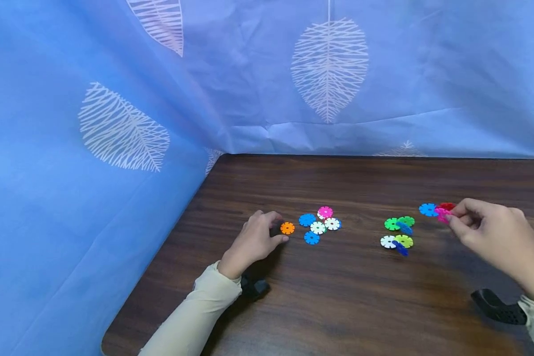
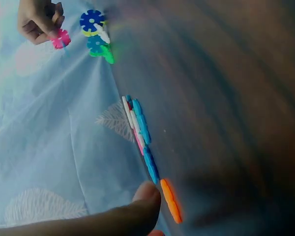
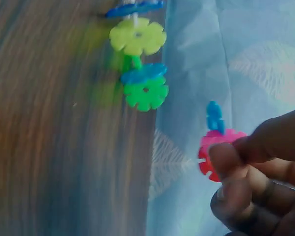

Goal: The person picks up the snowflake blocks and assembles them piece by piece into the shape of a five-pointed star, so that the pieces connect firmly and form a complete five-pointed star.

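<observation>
My right hand pinches a pink notched disc between thumb and fingertips. Joined to that disc are a blue disc and a red disc; in the right wrist view the cluster appears raised in front of the cloth. My left hand has its thumb and fingers spread beside an orange notched disc, which lies flat on the table. Seen from the left wrist, a fingertip is close to the orange disc, and nothing is held.
Right of the orange disc lie several loose discs, among them blue, white and pink. Two joined clusters, one with a green disc and one with a yellow-green disc, sit nearer my right hand. Blue cloth borders the brown table.
</observation>
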The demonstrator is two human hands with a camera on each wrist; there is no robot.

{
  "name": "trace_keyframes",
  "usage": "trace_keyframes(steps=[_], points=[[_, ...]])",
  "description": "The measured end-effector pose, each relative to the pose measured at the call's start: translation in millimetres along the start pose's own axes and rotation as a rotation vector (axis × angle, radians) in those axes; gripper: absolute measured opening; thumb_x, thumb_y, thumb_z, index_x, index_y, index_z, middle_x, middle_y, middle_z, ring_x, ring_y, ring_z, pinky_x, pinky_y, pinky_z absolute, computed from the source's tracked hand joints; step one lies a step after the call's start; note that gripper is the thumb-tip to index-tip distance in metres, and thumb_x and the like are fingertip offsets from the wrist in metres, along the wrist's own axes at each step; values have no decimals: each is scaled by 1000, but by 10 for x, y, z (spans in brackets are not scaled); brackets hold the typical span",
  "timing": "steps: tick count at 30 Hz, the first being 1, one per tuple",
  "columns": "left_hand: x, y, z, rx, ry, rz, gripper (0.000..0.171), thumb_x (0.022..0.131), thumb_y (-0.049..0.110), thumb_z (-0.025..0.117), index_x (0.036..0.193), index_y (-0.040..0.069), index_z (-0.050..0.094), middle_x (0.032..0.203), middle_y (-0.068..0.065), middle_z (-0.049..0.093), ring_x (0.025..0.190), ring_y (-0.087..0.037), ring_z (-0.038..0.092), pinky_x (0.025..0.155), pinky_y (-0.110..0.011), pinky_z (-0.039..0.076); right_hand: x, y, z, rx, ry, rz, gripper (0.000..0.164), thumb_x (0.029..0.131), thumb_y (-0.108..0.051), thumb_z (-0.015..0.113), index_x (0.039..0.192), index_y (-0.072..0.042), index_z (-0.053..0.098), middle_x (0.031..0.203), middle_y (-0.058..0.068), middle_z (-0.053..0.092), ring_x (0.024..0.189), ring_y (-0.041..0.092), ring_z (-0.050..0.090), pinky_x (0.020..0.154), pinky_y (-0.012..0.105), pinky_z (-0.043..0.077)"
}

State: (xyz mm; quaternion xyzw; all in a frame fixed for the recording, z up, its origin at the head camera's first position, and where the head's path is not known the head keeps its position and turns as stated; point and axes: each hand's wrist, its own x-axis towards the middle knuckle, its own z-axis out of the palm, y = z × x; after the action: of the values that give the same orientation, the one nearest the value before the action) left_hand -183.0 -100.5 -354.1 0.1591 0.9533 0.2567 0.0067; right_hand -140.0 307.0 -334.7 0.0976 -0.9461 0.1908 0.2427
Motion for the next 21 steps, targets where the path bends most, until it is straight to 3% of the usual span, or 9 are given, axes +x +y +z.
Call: trace_keyframes(steps=[5, 10, 14, 21], points=[[24, 32, 7, 123, -23, 7, 49, 93, 28, 80, 138, 12, 68, 121, -14, 68, 95, -28, 61, 78, -43, 58, -24, 137, 60, 11, -118, 35, 9, 89, 4, 70, 82, 3, 67, 65, -3, 58, 48, 7, 40, 43, 27, 31], [17, 57, 53, 173, 37, 24, 32, 91, 27, 82, 118, 11, 79, 110, -9, 74, 94, -27, 64, 78, -43, 61, -61, 257, 135, 4, -142, 23, 13, 87, 4, 70, 78, -4, 66, 64, -7, 53, 52, 7, 37, 48, 25, 30], [-9, 68, 68, 170, 80, 93, 21, 86, 21, 86, 101, 6, 83, 94, -4, 71, 89, -21, 67, 76, -35, 61, -70, 268, 146, 9, -155, 26, 16, 86, 5, 71, 75, -6, 65, 62, -8, 50, 53, 9, 37, 50, 25, 29], [-4, 43, 51, 100, 32, 231, 14, 83, 13, 88, 93, 5, 82, 89, -4, 70, 80, -16, 64, 71, -27, 56, -65, 274, 175, 12, -216, 55, 16, 85, 5, 72, 75, -5, 65, 63, -6, 53, 56, 13, 42, 49, 26, 32]])
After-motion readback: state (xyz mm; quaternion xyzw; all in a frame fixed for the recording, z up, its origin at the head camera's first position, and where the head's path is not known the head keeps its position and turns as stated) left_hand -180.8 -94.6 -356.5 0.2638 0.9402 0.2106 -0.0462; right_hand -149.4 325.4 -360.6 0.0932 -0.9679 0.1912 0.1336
